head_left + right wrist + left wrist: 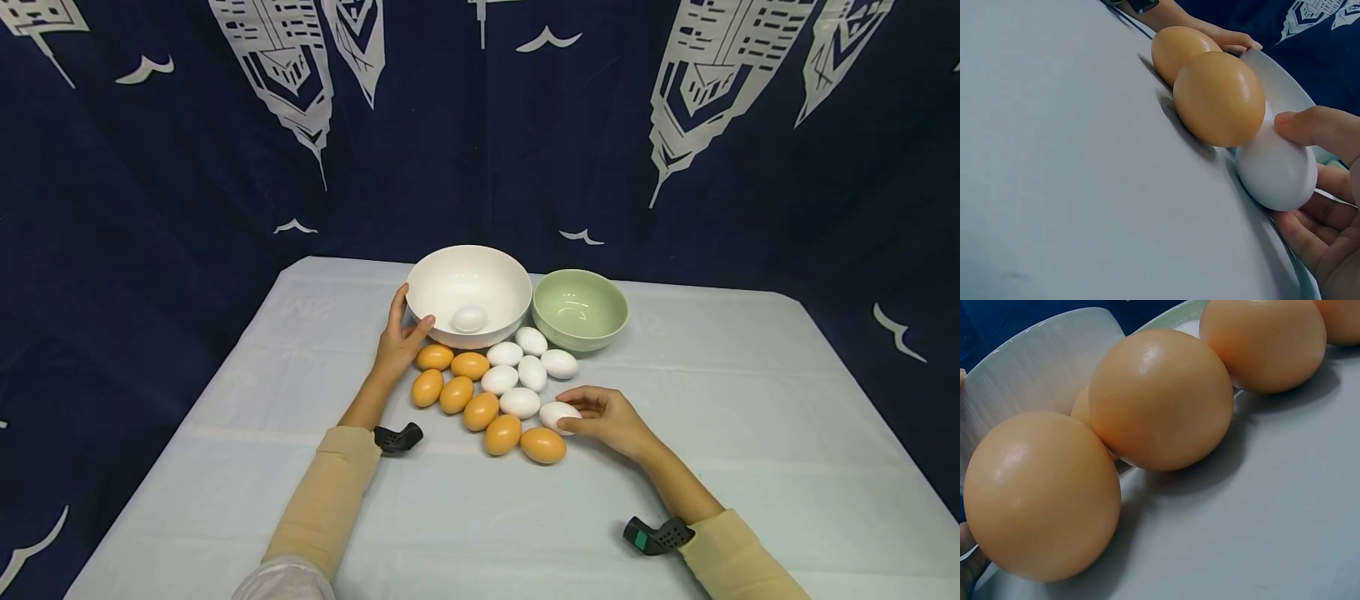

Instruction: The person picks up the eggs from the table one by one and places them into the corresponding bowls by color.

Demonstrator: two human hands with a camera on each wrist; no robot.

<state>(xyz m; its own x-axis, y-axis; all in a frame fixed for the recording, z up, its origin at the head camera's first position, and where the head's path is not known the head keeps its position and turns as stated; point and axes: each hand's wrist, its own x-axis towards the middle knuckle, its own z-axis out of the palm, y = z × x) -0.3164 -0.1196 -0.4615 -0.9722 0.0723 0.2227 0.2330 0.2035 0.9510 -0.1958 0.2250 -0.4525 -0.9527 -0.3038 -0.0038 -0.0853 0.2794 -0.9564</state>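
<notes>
My left hand (401,340) holds the near left side of a white bowl (517,283), its thumb at the rim and fingers along the outer wall. One white egg (469,318) lies inside that bowl. At the near right of the eggs, my right hand (606,419) pinches a white egg (1277,167) between thumb and fingers, low over the table. Several other white eggs (519,403) lie in front of the bowls. Several brown eggs (481,412) run along their left and near side; some appear large in the left wrist view, including one brown egg (1044,497).
A light green bowl (581,308), with nothing visible inside, stands right beside the white bowl. A pale cloth covers the table (300,367). Behind it hangs a dark blue curtain (487,167) with white prints.
</notes>
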